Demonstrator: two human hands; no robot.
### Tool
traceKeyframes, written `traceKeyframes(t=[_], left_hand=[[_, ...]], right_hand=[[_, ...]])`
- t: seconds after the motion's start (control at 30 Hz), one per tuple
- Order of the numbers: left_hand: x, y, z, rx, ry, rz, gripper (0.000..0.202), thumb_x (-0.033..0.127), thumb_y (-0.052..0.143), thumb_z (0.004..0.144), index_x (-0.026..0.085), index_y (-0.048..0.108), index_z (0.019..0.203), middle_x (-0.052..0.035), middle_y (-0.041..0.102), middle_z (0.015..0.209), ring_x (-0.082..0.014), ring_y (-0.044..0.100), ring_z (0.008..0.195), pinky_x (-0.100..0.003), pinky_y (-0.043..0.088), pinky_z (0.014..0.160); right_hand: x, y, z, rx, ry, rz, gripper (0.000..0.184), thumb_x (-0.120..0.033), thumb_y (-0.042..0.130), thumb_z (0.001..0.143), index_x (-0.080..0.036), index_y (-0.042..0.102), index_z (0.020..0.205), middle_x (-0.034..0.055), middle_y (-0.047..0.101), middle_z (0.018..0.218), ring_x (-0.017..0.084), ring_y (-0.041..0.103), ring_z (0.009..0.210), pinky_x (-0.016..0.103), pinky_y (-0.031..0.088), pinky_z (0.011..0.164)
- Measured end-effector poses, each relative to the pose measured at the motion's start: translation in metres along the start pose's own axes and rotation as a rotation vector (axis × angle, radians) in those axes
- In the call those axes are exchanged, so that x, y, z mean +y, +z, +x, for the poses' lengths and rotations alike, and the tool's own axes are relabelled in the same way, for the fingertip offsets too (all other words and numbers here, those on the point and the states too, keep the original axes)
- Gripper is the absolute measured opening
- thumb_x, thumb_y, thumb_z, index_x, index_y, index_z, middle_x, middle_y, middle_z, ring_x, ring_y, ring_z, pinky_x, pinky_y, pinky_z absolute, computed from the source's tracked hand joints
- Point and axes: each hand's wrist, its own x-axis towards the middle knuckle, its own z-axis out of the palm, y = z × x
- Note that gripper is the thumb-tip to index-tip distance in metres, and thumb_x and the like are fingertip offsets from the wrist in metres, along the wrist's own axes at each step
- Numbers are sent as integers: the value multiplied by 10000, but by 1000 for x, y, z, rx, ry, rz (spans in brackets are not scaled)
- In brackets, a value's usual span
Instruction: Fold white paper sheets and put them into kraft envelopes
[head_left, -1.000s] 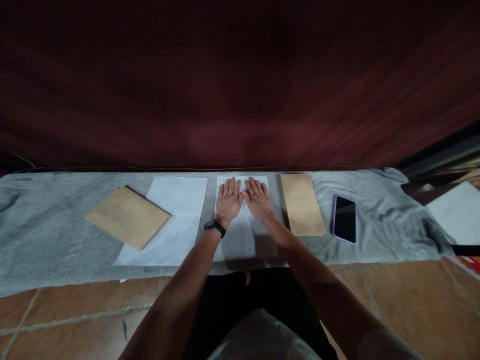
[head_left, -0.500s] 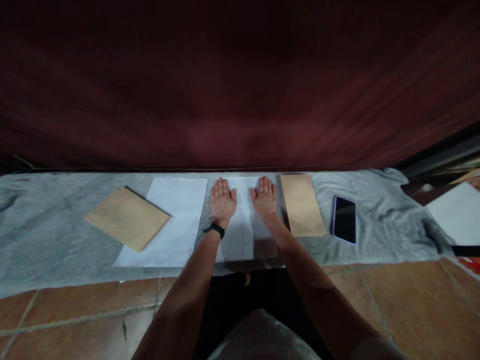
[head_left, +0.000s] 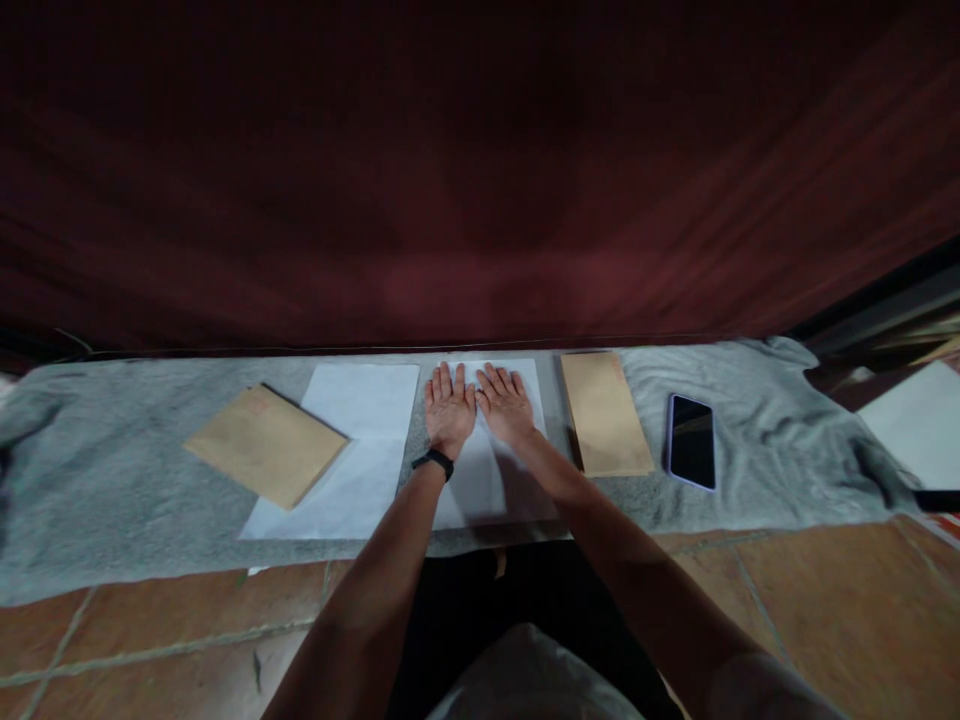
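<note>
A white sheet of paper (head_left: 491,480) lies on the grey cloth (head_left: 112,470) straight in front of me. My left hand (head_left: 448,410) rests flat on its far left part, fingers stretched out, a black band on the wrist. My right hand (head_left: 505,405) lies flat beside it on the same sheet, fingers spread, its thumb close to the left hand. Neither hand holds anything.
A second white sheet (head_left: 352,440) lies to the left, with a brown envelope (head_left: 266,443) partly over its left edge. Another brown envelope (head_left: 606,412) and a dark phone (head_left: 691,440) lie to the right. A dark red curtain (head_left: 480,170) hangs behind; tiled floor (head_left: 825,600) is in front.
My hands moved apart to the sheet's side edges half a second ago, then came back together near its far left-centre. The view shifted slightly to the right.
</note>
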Motion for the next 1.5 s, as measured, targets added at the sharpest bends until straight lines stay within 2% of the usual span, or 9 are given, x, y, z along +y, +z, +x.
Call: traceKeyframes(t=[0.3,0.53,0.63,0.77,0.83,1.07,1.2,1.33,1.5], left_hand=[[2,-4,0,-24,-23,3,586,413,268,1052,154,327,1574,-153,229,1667,-289,192,1549,-495,187,1249],[2,-5,1,-43,-24,0,689,552,326,1017,142,331,1571,-176,210,1668,-319,197,1546,-505,188,1245],[3,-4,1,-30,-13,20,695,552,334,1014,138,327,1572,-186,216,1664,-325,199,1544,-510,191,1242],[0,-1,1,1,-3,12,681,536,359,1005,138,356,1558,-188,247,1654,-333,219,1538,-529,210,1233],[-4,0,1,30,17,-27,654,499,364,1005,124,389,1540,-185,298,1636,-320,250,1530,-520,224,1234],[-20,-6,-5,82,142,-142,547,272,296,994,49,492,1454,-189,457,1547,-266,364,1486,-483,289,1232],[-9,-20,-46,102,163,-129,552,256,316,1003,16,425,1488,-212,393,1582,-275,295,1517,-480,271,1242],[7,-26,-128,39,344,-109,563,274,341,1018,110,335,1557,-144,334,1628,-256,242,1536,-484,321,1226],[8,-24,-198,-7,460,11,622,120,351,942,138,330,1564,-117,379,1612,-242,265,1526,-485,326,1227]], right_hand=[[13,6,-4,167,228,-23,594,-412,369,1055,-91,365,1555,200,285,1633,317,302,1504,525,212,1224],[25,2,-21,270,286,-52,629,-388,349,1062,19,326,1541,263,331,1595,338,329,1488,539,272,1201],[13,-3,-46,277,263,-31,606,-345,345,1059,12,312,1548,252,326,1600,328,326,1491,545,267,1203],[-15,-5,-95,197,57,42,580,-367,399,1043,-106,353,1559,155,377,1603,289,330,1494,520,248,1225],[-25,-5,-118,200,69,48,609,-390,406,1039,-63,353,1551,175,388,1594,294,325,1497,501,255,1228],[-15,-16,-160,221,115,3,634,-405,420,1031,-50,346,1551,200,415,1572,309,369,1475,499,322,1194],[-9,-20,-173,233,133,-23,591,-347,399,1037,-58,354,1551,186,427,1567,300,397,1460,481,324,1196],[-20,-23,-181,243,150,-36,573,-331,380,1052,-74,334,1563,170,401,1585,295,371,1477,500,295,1212],[-47,-22,-191,187,-23,38,552,-339,357,1065,-161,307,1585,92,399,1599,225,360,1488,441,313,1220]])
